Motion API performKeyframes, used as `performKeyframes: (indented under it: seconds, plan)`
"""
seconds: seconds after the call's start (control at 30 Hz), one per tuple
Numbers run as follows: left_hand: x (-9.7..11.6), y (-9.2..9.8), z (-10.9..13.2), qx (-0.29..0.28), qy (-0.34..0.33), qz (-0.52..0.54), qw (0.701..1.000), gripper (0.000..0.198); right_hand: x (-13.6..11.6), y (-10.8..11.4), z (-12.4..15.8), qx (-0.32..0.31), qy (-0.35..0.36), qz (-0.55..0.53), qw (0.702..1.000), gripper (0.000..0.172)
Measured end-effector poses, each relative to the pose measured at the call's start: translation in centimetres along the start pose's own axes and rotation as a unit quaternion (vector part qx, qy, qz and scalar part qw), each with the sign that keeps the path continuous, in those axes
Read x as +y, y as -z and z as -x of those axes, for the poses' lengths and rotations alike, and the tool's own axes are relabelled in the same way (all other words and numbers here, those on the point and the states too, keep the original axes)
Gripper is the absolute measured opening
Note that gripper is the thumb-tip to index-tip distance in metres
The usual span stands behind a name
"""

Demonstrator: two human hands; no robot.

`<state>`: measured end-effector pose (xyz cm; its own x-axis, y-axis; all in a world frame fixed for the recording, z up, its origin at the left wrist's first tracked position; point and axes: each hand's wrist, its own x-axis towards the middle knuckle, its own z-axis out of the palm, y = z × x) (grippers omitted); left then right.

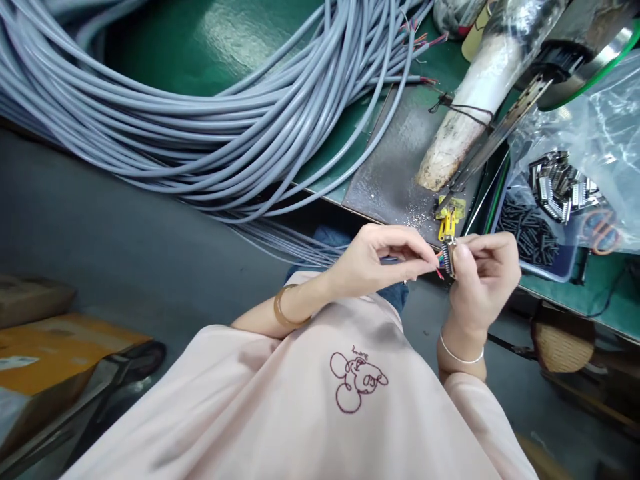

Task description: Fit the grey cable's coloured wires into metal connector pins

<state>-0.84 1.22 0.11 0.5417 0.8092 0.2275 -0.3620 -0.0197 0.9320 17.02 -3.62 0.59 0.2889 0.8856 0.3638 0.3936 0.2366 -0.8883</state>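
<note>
Two hands at work. Left hand [383,259]: thumb and fingertips pinched on thin coloured wires [441,257]. Right hand [481,273]: thumb and fingers grasping a small metal plug [449,260]. Plug position: by the table's front edge, just below a yellow clip [449,223]; contact with clip cannot be made out. Wires lie at the plug's left side. Grey cables [260,133] loop over the green table [225,37]. Beyond the right hand: blue tray [564,270], black tubes [527,233] inside.
</note>
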Motion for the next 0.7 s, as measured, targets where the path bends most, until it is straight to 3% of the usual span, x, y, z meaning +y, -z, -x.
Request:
performKeyframes:
  seconds: [0.1, 0.2, 0.27, 0.33, 0.43, 0.5, 0.57, 0.63, 0.7]
  plan:
    - [-0.7, -0.2, 0.4, -0.053, -0.138, -0.16, 0.976, 0.011, -0.9, 0.2, -0.7, -0.046, -0.07, -0.027, 0.996, 0.019]
    - [-1.3, -0.7, 0.6, -0.034, -0.168, -0.257, 0.951, 0.019, -1.5, -0.1, -0.7, -0.026, -0.074, 0.044, 0.996, 0.018]
    - [-1.4, -0.9, 0.6, 0.007, -0.126, -0.235, 0.964, 0.016, -1.7, -0.3, -0.5, -0.003, -0.065, 0.096, 0.993, 0.016]
    - [-1.3, -1.0, 0.5, 0.057, -0.037, -0.143, 0.987, 0.008, -1.7, -0.4, -0.3, 0.039, -0.041, 0.127, 0.99, 0.013]
    - [-1.3, -0.5, 0.1, 0.096, 0.104, 0.033, 0.989, 0.012, -1.2, 0.0, -0.6, 0.173, 0.096, 0.147, 0.969, 0.007]
    - [-1.5, 0.0, -0.1, 0.096, 0.155, 0.118, 0.976, 0.019, -0.7, 0.5, -0.8, 0.244, 0.202, 0.134, 0.939, 0.008]
    - [-1.8, 0.3, -0.3, 0.092, 0.183, 0.167, 0.964, 0.026, -0.2, 0.9, -0.7, 0.252, 0.241, 0.118, 0.93, 0.017]
    - [-2.0, 0.5, -0.4, 0.094, 0.199, 0.191, 0.957, 0.03, 0.1, 1.1, -0.3, 0.214, 0.216, 0.128, 0.944, 0.024]
    - [-2.0, 0.6, -0.5, 0.095, 0.206, 0.197, 0.954, 0.032, 0.2, 1.0, 0.3, 0.151, 0.175, 0.151, 0.961, 0.019]
